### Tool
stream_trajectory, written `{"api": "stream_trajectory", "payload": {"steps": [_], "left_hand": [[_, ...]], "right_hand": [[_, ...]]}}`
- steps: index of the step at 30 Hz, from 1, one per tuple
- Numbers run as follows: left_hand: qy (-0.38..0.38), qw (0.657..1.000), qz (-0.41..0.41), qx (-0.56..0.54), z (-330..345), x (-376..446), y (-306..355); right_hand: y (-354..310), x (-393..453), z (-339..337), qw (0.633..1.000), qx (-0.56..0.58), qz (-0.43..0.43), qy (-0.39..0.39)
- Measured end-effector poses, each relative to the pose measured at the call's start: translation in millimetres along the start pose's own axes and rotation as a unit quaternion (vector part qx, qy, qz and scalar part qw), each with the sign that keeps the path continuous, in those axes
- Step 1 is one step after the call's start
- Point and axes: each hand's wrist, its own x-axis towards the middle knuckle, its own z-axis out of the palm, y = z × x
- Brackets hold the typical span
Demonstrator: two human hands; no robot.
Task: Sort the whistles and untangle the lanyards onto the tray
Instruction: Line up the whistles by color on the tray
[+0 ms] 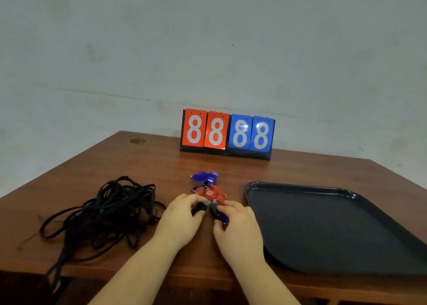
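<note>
Both forearms are being extended over the near edge of the wooden table [143,166]. A black whistle [199,208] is being pinched by the left hand [179,219], and a blue whistle [222,217] is being gripped by the right hand [238,224]. Just beyond them, red whistles [213,193] and blue whistles [204,176] are being left clustered. Tangled black lanyards [111,212] are lying to the left, the black tray [323,224] to the right, a scoreboard [227,134] behind.

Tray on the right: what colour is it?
Black, a plain matte tray with nothing on it, seen in the head view.

table [143,166] | lanyards [108,212] | whistles [209,187] | tray [323,226] | scoreboard [227,134]
</note>
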Motion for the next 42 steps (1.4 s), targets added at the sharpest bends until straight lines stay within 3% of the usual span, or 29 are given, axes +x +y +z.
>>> {"api": "stream_trajectory", "payload": {"steps": [14, 28, 36, 42], "left_hand": [[0.004, 0.985, -0.095, -0.142, -13, -6, 2], [0.042, 0.984, -0.106, -0.133, -13, -11, 0], [0.066, 0.982, -0.081, -0.16, -13, -11, 3], [0.037, 0.985, -0.044, -0.161, -16, -8, 17]], "right_hand": [[-9, -5, -8, 0.999, 0.017, -0.013, -0.043], [-22, 13, -9, 0.998, 0.016, 0.041, -0.054], [-25, 15, -10, 0.981, 0.172, 0.089, -0.012], [-10, 19, -44, 0.959, 0.262, 0.104, -0.005]]}}
